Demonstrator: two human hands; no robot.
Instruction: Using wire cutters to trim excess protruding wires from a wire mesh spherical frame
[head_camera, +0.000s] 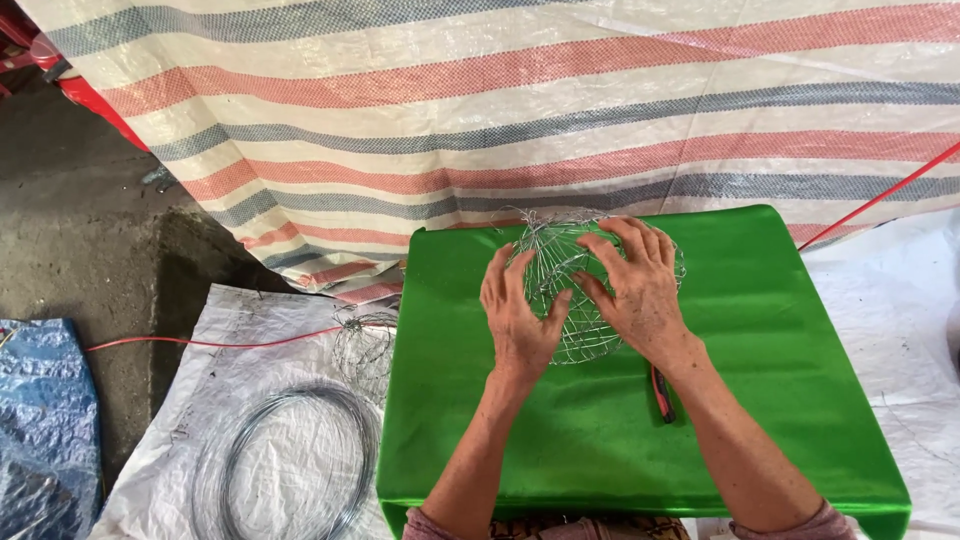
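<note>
Fingers (505, 275) of the left hand (517, 322) and those of the right hand (640, 290) spread open and press around a rounded wire mesh frame (572, 300), cupping it from both sides on the green-covered desk (780, 380). Red-handled pliers (662, 394) lie just beside the right wrist. A wire coil (295, 460) rests on white sacking (200, 380) at the left, below the striped tarpaulin (450, 100).

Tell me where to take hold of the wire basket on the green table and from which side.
Grip the wire basket by its two outer flanks, coming from above, one hand per side. It lies dome-like on the green table, its open mesh giving fingers purchase. The left hand and right hand already rest on it this way. Thin wires probably bend, so hold lightly.
</note>
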